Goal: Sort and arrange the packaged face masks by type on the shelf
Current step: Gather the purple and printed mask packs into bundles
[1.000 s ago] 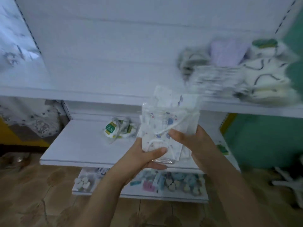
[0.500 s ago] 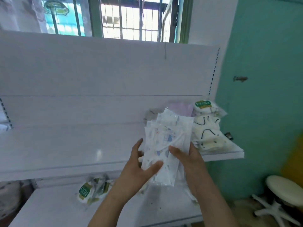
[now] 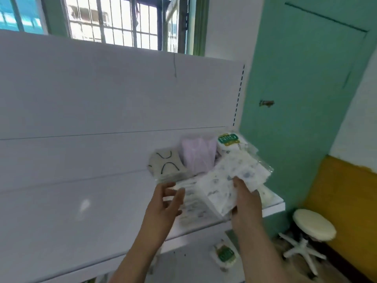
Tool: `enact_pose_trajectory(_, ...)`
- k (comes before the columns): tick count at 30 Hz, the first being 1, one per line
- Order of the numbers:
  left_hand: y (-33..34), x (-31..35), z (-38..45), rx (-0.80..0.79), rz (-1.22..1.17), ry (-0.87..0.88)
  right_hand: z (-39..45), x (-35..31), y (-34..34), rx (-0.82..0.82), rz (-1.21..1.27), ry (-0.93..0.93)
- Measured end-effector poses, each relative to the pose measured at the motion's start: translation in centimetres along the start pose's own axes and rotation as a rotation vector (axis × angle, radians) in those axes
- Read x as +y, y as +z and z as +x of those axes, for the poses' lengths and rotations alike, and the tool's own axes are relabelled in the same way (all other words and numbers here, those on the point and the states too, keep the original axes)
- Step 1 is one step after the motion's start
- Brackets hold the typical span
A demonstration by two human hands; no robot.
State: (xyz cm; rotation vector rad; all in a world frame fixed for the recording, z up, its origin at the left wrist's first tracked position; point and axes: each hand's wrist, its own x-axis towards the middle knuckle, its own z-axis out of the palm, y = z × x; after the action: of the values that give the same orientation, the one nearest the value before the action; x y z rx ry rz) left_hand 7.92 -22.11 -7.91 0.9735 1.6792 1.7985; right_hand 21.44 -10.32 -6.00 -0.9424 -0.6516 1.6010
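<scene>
My right hand (image 3: 244,203) grips a clear pack of white masks with small blue prints (image 3: 232,178), held tilted over the right end of the white upper shelf (image 3: 91,231). My left hand (image 3: 165,205) hovers just left of it with fingers spread, empty. A second printed pack (image 3: 193,205) lies flat on the shelf under my hands. Behind stand a beige pack with black ear loops (image 3: 166,165), a lilac pack (image 3: 199,156) and a pack with a green label (image 3: 227,139).
A lower shelf (image 3: 193,266) holds another green-labelled pack (image 3: 224,254). A white round stool (image 3: 312,223) stands on the floor at the right, beside a green wall and a yellow panel. The shelf's white back panel rises behind, with a barred window above.
My view has swung up and right. My left hand has let go of the printed pack and opened. My right hand has carried the pack right, over the shelf's right end.
</scene>
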Motion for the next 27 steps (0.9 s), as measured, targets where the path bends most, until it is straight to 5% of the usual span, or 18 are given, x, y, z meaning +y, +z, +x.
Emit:
enact_pose_trajectory(4,3.3,1.3,3.8,-0.081,-0.251,-0.15,1.5,0.9,4.0,-0.119,0.07,0.093)
enact_pose_trajectory(8,2.8,1.8,7.9,0.052,-0.184,-0.146,3.5,0.1,5.5,-0.202,-0.01,0.023)
enact_pose_trajectory(14,1.8,1.1,9.8,0.033,0.025,-0.434,9.0,-1.6,3.2,-0.228,-0.893,-0.231)
enact_pose_trajectory(20,4.9,-1.6,10.9,0.339,0.669,-0.065,12.0,1.6,5.5,-0.19,-1.329,-0.51)
enact_pose_trajectory(27,4.6,-2.7,12.1,0.389,0.782,-0.114,13.9,2.2,6.1,-0.169,-1.53,-0.603)
